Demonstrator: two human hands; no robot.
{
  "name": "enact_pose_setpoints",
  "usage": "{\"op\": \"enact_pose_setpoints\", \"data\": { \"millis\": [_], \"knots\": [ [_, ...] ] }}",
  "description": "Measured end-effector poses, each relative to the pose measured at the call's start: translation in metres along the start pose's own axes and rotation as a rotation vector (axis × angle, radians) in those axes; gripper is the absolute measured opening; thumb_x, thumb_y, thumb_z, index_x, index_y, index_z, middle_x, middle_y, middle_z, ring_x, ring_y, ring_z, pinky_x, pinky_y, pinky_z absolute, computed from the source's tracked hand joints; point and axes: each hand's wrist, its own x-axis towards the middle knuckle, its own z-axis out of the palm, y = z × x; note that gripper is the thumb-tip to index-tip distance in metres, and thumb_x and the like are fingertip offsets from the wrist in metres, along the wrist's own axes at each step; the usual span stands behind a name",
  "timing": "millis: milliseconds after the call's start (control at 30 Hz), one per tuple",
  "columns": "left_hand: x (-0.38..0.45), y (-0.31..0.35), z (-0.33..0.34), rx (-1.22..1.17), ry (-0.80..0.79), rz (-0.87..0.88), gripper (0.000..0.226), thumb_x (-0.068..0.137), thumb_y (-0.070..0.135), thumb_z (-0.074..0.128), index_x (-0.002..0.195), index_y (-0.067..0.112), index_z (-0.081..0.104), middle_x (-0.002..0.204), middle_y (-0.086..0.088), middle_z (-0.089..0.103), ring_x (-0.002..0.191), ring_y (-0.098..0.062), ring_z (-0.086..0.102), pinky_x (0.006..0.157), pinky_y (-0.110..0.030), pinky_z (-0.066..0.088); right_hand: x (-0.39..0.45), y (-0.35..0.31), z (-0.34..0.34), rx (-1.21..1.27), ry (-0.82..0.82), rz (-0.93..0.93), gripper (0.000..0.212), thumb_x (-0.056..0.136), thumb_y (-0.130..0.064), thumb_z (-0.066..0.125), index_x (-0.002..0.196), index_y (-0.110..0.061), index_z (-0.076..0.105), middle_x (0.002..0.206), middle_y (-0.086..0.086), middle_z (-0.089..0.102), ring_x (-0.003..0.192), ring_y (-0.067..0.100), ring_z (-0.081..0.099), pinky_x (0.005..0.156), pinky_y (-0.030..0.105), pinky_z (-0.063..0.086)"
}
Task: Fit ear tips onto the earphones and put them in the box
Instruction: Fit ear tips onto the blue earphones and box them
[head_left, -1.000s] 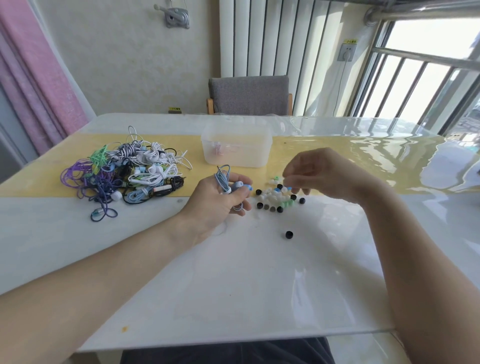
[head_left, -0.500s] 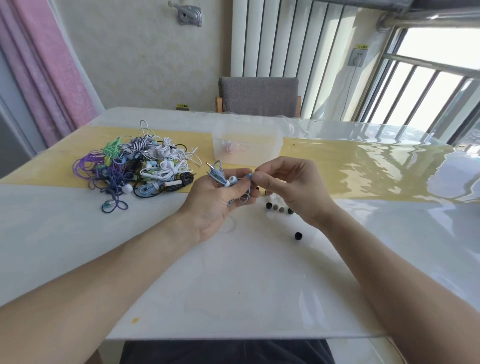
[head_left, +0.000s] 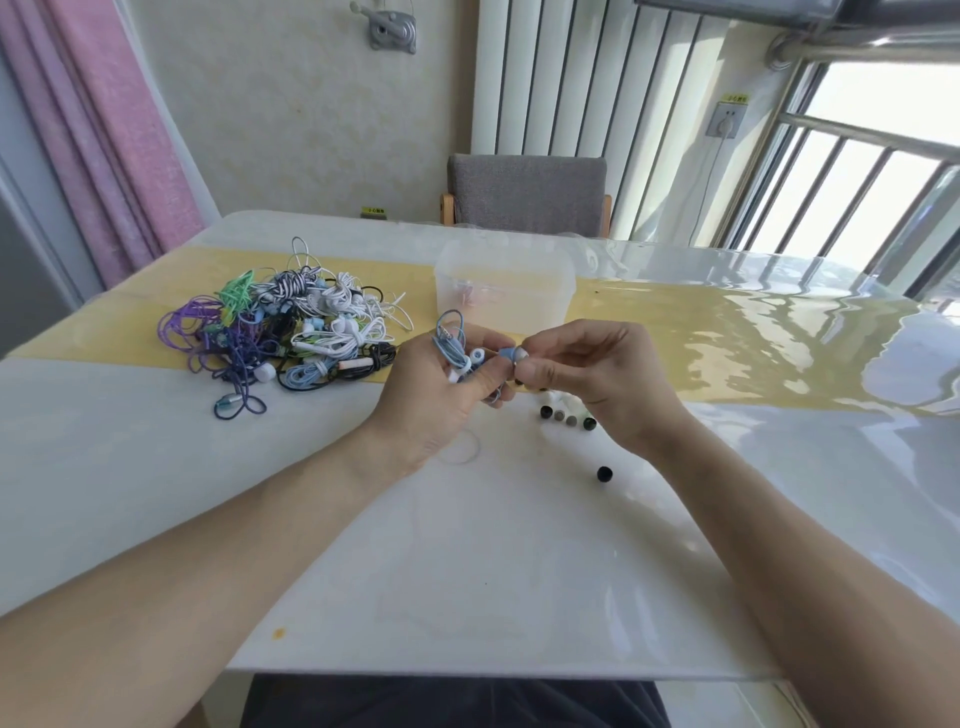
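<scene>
My left hand (head_left: 441, 395) grips a coiled light-blue earphone set (head_left: 451, 343), with one bud sticking out toward the right. Fingertips of my right hand (head_left: 592, 371) pinch a pale ear tip (head_left: 521, 355) against that blue bud (head_left: 506, 354). Both hands hover just above the table, in front of the clear plastic box (head_left: 506, 291), which holds one pinkish earphone. Loose ear tips (head_left: 566, 415), black and grey, lie under my right hand, and one black tip (head_left: 604, 473) sits apart, nearer to me.
A tangled pile of earphones (head_left: 291, 332) in purple, green, white, blue and black lies at the left on the yellow strip. The glossy white table (head_left: 467, 571) spreads toward me. A grey chair (head_left: 527, 195) stands behind the far edge.
My right hand left the pile of ear tips and came over to my left hand, bringing a tip to the bud. The camera view shifted a little.
</scene>
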Motion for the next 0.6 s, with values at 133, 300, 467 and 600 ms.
{"op": "enact_pose_setpoints", "data": {
  "millis": [133, 300, 467, 600],
  "knots": [
    [0.0019, 0.0013, -0.004, 0.08, 0.029, 0.046, 0.01, 0.089, -0.003, 0.065, 0.099, -0.001, 0.065, 0.078, -0.011, 0.066, 0.058, -0.016, 0.065, 0.06, -0.027, 0.052, 0.001, 0.0003, -0.0041, 0.04, -0.124, 0.056, 0.032, 0.083, -0.005, 0.072, 0.11, 0.011, 0.069, 0.108, 0.028, 0.071, 0.104, 0.043, 0.069, 0.097, 0.049, 0.054],
    [0.0011, 0.0005, -0.0042, 0.078, 0.02, 0.046, 0.014, 0.088, -0.008, 0.064, 0.09, 0.006, 0.065, 0.07, -0.006, 0.064, 0.056, -0.015, 0.064, 0.058, -0.024, 0.051, 0.0014, 0.0018, -0.0009, 0.056, -0.085, 0.11, 0.02, 0.081, -0.011, 0.07, 0.095, 0.003, 0.072, 0.091, 0.015, 0.076, 0.086, 0.028, 0.073, 0.085, 0.035, 0.058],
    [0.0, -0.0013, -0.0044, 0.131, 0.016, 0.06, 0.018, 0.087, -0.007, 0.064, 0.087, 0.011, 0.065, 0.07, -0.005, 0.065, 0.058, -0.014, 0.066, 0.058, -0.024, 0.053, 0.0003, 0.002, 0.0017, 0.002, -0.078, 0.136, 0.014, 0.088, -0.006, 0.068, 0.095, 0.006, 0.068, 0.084, 0.007, 0.075, 0.078, 0.022, 0.071, 0.08, 0.029, 0.057],
    [0.0002, -0.0008, -0.0041, 0.141, 0.016, 0.064, 0.016, 0.088, -0.006, 0.064, 0.088, 0.01, 0.065, 0.072, -0.006, 0.066, 0.058, -0.012, 0.065, 0.06, -0.024, 0.054, -0.0003, -0.0011, 0.0039, -0.018, -0.02, 0.156, 0.006, 0.092, 0.001, 0.065, 0.093, 0.006, 0.068, 0.084, 0.013, 0.072, 0.077, 0.022, 0.071, 0.076, 0.03, 0.059]
  ]
}}
